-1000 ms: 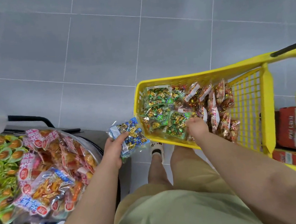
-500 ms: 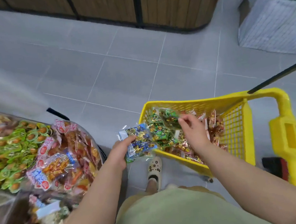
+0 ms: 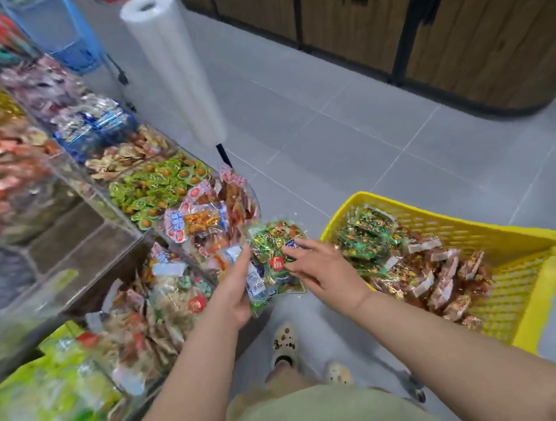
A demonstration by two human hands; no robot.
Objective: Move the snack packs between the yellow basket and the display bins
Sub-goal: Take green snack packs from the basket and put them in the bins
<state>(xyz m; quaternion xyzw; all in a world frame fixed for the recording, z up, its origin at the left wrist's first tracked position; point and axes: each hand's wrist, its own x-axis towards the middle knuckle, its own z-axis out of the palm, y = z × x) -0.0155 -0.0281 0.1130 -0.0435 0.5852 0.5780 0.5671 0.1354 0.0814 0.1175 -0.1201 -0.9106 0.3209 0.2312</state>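
My left hand [image 3: 235, 292] grips a blue-and-gold snack pack [image 3: 256, 286] over the floor, between the display bins and the yellow basket. A green snack pack [image 3: 271, 240] lies on top of it, with my left thumb against its left edge. My right hand [image 3: 324, 269] pinches the green pack's right side, fingers spread over it. The yellow basket [image 3: 443, 225] stands to the right and holds several green and red snack packs [image 3: 409, 261]. Clear display bins [image 3: 123, 223] on the left are heaped with packs, the nearest holding red-labelled ones [image 3: 202, 218].
A tall roll of clear plastic bags [image 3: 172, 67] stands on a black post beside the bins. Behind it is a blue basket [image 3: 58, 31]. Wooden cabinets [image 3: 455, 20] line the far side of the grey tiled floor. My feet [image 3: 285, 343] are below my hands.
My right hand lifted a green pack out of the basket and carried it left onto the blue pack in my left hand. My view swung up and left toward the bins.
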